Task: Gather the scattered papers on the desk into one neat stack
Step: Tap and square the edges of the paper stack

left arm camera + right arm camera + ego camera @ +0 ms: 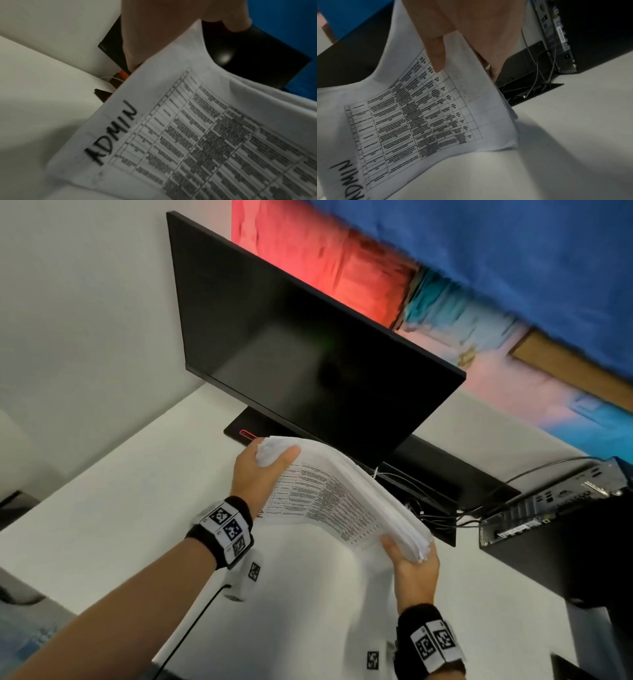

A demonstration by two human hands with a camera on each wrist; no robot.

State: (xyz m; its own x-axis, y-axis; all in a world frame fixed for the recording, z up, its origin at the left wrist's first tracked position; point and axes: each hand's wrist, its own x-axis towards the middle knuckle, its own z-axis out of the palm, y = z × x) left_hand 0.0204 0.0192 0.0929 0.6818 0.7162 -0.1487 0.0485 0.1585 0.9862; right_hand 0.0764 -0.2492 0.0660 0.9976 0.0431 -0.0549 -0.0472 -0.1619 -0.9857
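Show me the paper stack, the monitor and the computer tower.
paper stack (329, 494), head view, printed top sheet
monitor (291, 344), head view, dark screen
computer tower (565, 525), head view, black side panel

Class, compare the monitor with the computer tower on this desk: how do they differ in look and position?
The monitor stands behind the held paper stack, showing a broad, smooth, dark screen. The computer tower sits at the desk's right, showing ports and plugged cables. Both are black.
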